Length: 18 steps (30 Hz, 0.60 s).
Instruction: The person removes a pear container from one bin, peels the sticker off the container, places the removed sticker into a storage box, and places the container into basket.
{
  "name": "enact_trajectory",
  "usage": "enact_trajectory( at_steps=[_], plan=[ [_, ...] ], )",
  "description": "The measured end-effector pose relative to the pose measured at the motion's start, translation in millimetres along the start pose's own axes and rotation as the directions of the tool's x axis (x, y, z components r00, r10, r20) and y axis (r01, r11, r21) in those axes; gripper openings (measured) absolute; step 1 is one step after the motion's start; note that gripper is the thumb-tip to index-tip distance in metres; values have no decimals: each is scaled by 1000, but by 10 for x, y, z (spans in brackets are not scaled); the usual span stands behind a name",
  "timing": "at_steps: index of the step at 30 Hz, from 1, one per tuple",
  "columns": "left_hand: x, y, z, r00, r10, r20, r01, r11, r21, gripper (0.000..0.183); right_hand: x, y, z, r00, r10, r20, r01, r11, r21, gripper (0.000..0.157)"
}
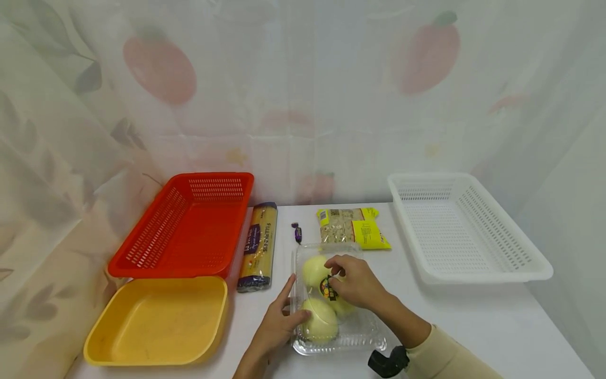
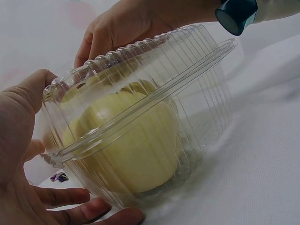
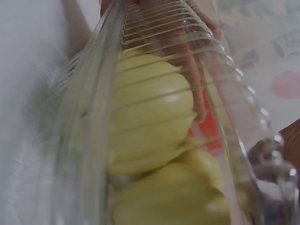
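Note:
A clear plastic clamshell box (image 1: 364,331) with several pale yellow-green fruits (image 1: 320,321) inside lies on the table. My left hand (image 1: 278,322) grips its near left side, thumb on the lid; in the left wrist view the other fingers spread low along the wall. A round dark label with bright colours (image 1: 325,288) sits on the lid. Bent over the lid, my right hand (image 1: 357,281) has its thumb at the label's edge and its index finger curled just above. I cannot tell if it pinches the label. The right wrist view shows fruit through the ribbed wall.
A red basket (image 1: 236,231) and a yellow basin (image 1: 156,358) stand at left, beside a pasta packet (image 1: 263,237). Behind the box are a purple-wrapped candy (image 1: 298,234) and a yellow-and-clear bag (image 1: 369,234). A white basket (image 1: 483,277) stands at right.

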<state>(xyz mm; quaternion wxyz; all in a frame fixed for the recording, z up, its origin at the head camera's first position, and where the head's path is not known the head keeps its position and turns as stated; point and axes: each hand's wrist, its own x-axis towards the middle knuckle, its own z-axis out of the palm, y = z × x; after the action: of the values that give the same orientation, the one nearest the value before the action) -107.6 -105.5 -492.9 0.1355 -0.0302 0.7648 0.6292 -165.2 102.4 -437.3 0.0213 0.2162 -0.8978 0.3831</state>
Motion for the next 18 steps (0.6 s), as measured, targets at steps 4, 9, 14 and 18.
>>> enact_trajectory(
  at_steps=[4,9,14,18],
  plan=[
    [6,-3,0,1000,2,0,-2,1000,5,90,5,-4,4,1000,-1,5,1,1000,-2,22],
    [4,-12,6,1000,22,10,-22,999,-42,91,9,-14,11,1000,-19,-12,18,1000,-5,23],
    [-4,-15,8,1000,28,12,-27,998,-58,91,10,-22,-2,999,-33,-19,33,999,3,22],
    [-7,-14,7,1000,21,10,-21,999,-48,91,8,-22,-13,999,-33,-7,33,999,18,22]
  ],
)
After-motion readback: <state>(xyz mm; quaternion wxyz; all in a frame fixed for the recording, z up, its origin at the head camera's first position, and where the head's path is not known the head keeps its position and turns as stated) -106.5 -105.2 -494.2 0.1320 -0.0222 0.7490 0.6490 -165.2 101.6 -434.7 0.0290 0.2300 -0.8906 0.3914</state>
